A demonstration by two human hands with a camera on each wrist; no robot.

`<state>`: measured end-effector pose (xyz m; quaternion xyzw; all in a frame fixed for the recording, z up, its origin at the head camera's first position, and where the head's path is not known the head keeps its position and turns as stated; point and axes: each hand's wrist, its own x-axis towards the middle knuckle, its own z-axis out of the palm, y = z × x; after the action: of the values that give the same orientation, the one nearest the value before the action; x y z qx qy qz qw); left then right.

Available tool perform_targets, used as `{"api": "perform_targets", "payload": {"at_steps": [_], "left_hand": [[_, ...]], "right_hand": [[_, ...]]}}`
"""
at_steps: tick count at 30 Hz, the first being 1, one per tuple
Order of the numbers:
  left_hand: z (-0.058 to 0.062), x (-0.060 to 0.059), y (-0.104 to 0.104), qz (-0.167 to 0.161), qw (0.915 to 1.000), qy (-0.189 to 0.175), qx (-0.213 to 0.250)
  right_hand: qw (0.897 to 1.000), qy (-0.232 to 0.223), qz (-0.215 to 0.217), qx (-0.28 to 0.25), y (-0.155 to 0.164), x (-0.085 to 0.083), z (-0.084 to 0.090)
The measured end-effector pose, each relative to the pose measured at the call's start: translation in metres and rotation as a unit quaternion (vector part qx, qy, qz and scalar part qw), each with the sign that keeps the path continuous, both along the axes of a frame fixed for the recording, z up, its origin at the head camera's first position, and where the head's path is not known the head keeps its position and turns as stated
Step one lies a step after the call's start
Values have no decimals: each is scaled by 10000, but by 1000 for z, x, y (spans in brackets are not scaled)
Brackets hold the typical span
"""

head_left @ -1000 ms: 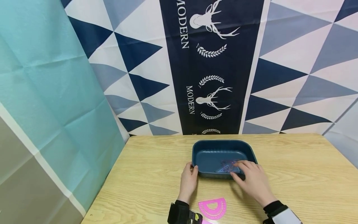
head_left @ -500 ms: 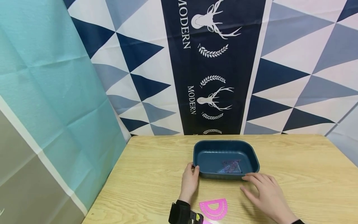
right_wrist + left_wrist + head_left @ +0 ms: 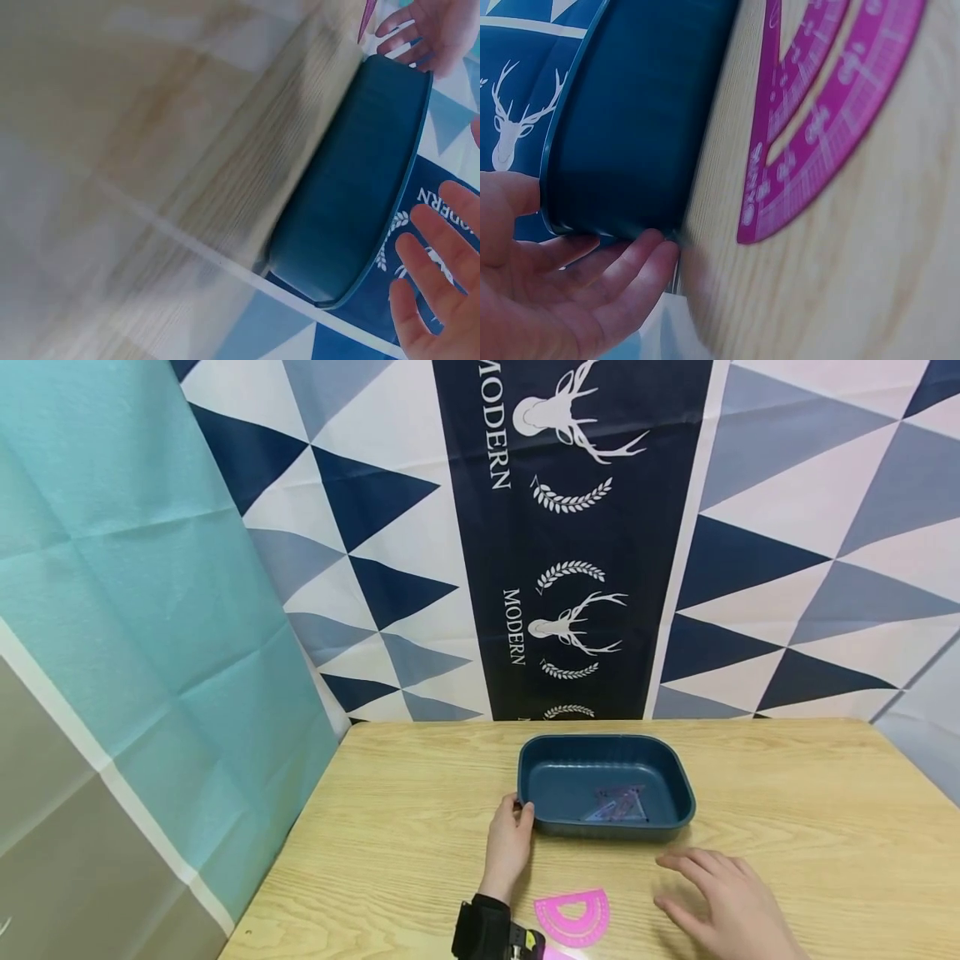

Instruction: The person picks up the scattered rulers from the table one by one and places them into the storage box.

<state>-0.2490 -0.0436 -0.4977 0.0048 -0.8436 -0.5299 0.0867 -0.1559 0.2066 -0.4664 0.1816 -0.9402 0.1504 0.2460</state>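
A dark blue rectangular tray [image 3: 600, 829] stands on the table, with clear bluish-purple set squares [image 3: 621, 806] lying inside towards its front. My left hand [image 3: 507, 847] holds the tray's front left corner, thumb at the rim and fingers along the side wall; the left wrist view shows these fingers [image 3: 619, 281] against the end of the tray. To the right and in front of the tray, my right hand [image 3: 723, 893] is apart from it, fingers spread and holding nothing. A pink protractor [image 3: 592, 923] lies flat between the two forearms, nearer the left one.
Another pink piece [image 3: 557, 954] shows at the bottom edge, partly hidden by the left wrist's strap and camera. The wooden table [image 3: 420, 827] reaches back to a patterned curtain [image 3: 570, 527], and a turquoise curtain [image 3: 172, 610] hangs along its left side.
My right hand has left the set squares in the tray and drawn back over the front rim, towards me and to the right. The left hand stays at the tray's corner.
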Motion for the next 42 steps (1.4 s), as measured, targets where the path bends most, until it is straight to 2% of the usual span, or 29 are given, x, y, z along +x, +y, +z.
{"api": "perform_targets", "payload": {"at_steps": [5, 14, 18, 22, 33, 37, 39, 42], "left_hand": [[-2, 1, 1, -68, 10000, 7, 17], [1, 2, 1, -76, 10000, 20, 62], [0, 1, 2, -87, 9999, 54, 51], [-1, 2, 2, -78, 10000, 7, 61], [-1, 2, 1, -36, 10000, 33, -3], [-1, 1, 0, 21, 10000, 53, 7], [-1, 1, 0, 32, 10000, 54, 26], [-1, 1, -1, 17, 10000, 56, 57]], "right_hand": [[9994, -131, 27, 328, 4, 9, -5], [9917, -970, 149, 831, 13, 19, -10], [9796, -1620, 377, 1124, 18, 19, -15], [9681, -2002, 686, 1339, 24, 18, -23], [9631, -1763, 1798, 954, 33, 20, -49], [9691, -998, 2113, 794, 30, 24, -54], [9738, -659, 2037, 771, 27, 28, -55], [9834, -88, 1655, 738, 19, 37, -58]]}}
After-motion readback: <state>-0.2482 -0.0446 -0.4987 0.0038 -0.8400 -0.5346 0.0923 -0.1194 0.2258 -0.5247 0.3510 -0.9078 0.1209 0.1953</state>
